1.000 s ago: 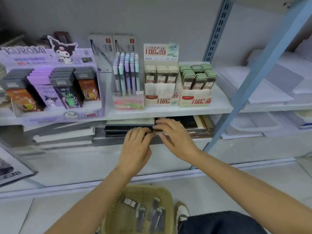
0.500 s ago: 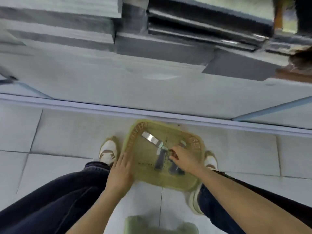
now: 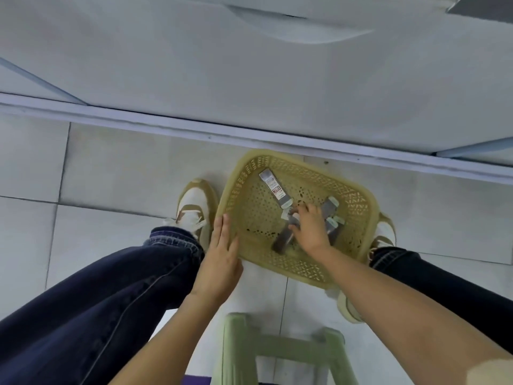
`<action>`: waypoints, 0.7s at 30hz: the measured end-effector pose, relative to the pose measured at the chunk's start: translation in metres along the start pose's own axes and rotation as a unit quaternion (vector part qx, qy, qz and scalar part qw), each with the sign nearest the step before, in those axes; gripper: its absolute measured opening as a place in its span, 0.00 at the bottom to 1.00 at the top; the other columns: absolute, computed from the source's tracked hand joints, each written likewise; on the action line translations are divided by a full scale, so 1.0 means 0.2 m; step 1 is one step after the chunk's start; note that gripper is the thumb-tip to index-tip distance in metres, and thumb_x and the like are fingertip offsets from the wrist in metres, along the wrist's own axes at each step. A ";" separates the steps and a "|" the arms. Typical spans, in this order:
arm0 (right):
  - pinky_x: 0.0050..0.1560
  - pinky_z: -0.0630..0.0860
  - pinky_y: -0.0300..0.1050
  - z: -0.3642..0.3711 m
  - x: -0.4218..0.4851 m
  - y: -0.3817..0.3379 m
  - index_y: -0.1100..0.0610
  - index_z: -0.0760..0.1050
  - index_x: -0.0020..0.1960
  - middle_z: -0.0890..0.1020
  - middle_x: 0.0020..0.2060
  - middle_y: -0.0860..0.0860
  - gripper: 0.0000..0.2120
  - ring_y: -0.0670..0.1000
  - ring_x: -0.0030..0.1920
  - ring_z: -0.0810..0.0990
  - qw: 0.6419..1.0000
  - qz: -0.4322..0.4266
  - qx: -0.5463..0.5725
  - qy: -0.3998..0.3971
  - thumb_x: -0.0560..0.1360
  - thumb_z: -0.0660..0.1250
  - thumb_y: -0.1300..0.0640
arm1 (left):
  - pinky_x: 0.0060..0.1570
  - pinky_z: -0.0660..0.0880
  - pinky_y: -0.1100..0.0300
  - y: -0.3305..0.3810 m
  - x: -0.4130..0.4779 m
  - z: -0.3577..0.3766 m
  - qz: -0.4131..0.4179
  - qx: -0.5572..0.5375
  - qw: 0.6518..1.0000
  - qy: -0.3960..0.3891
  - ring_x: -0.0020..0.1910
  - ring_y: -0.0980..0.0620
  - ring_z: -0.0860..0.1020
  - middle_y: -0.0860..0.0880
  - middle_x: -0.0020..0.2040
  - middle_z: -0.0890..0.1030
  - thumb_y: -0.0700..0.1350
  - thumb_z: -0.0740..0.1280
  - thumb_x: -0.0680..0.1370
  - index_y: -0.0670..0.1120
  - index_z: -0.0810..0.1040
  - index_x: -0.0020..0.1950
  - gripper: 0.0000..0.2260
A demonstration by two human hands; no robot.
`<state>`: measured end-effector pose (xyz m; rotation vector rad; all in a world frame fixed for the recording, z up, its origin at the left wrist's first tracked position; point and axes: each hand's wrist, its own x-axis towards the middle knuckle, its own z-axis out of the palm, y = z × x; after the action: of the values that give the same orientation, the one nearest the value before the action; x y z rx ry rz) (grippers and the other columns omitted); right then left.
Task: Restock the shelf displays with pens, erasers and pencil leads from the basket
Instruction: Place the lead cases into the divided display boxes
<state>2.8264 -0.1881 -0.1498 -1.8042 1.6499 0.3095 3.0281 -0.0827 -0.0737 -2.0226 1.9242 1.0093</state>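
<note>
Few lead cases [image 3: 273,187] in the basket [image 3: 305,269]. Your left hand [image 3: 222,257] lies flat on its rim, fingers straight. Can't tell if your right hand [image 3: 309,229] grips one, so pinch squarely.

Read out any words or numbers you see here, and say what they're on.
Top pack: red-and-white label, print too blurred to read.
Other packs: dark, no text readable.
Basket: none.

Yellow lattice-patterned basket [image 3: 305,269] beside left hand [image 3: 222,259], dark grey lead cases [image 3: 280,240] under right hand [image 3: 311,229], navy jeans [image 3: 111,301], pale green stool [image 3: 236,343]
</note>
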 end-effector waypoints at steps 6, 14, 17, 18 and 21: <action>0.45 0.71 0.35 -0.26 -0.03 -0.01 0.55 0.80 0.52 0.81 0.49 0.50 0.05 0.49 0.50 0.80 0.969 -0.013 0.220 -0.110 0.78 0.67 0.57 | 0.73 0.59 0.48 0.04 0.02 -0.07 0.005 -0.038 0.998 0.058 0.77 0.41 0.55 0.40 0.77 0.61 0.45 0.63 0.78 0.42 0.72 0.66 0.17; 0.41 0.79 0.39 -0.31 -0.07 -0.15 0.57 0.81 0.52 0.85 0.41 0.49 0.06 0.49 0.39 0.83 0.878 -0.016 0.441 -0.187 0.75 0.70 0.58 | 0.47 0.72 0.54 0.22 0.12 -0.07 -0.024 -0.189 0.981 0.026 0.54 0.46 0.77 0.47 0.56 0.77 0.49 0.69 0.76 0.46 0.69 0.65 0.20; 0.42 0.80 0.42 -0.26 -0.03 -0.16 0.57 0.80 0.53 0.84 0.43 0.51 0.10 0.51 0.40 0.82 0.870 0.011 0.466 -0.162 0.77 0.67 0.52 | 0.40 0.70 0.53 0.20 0.11 -0.05 -0.040 -0.235 0.969 0.063 0.44 0.45 0.76 0.48 0.46 0.76 0.46 0.62 0.81 0.43 0.72 0.55 0.07; 0.43 0.80 0.43 -0.23 0.00 -0.15 0.57 0.79 0.54 0.83 0.43 0.51 0.11 0.51 0.42 0.82 0.886 0.025 0.444 -0.128 0.78 0.65 0.51 | 0.40 0.70 0.52 0.19 0.12 -0.04 -0.057 -0.264 0.961 0.062 0.43 0.45 0.76 0.47 0.45 0.76 0.45 0.60 0.82 0.44 0.72 0.52 0.06; 0.53 0.78 0.50 -0.15 0.09 -0.12 0.55 0.74 0.58 0.79 0.49 0.49 0.13 0.51 0.50 0.79 0.949 0.083 0.305 -0.001 0.77 0.67 0.50 | 0.44 0.74 0.52 0.12 0.13 -0.04 -0.126 -0.396 0.908 0.041 0.40 0.48 0.77 0.46 0.41 0.77 0.45 0.59 0.83 0.42 0.74 0.44 0.11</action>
<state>2.8442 -0.2207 -0.1315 -1.2030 1.6629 -0.1249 3.0069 -0.1117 -0.0749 -2.6472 1.3129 1.8608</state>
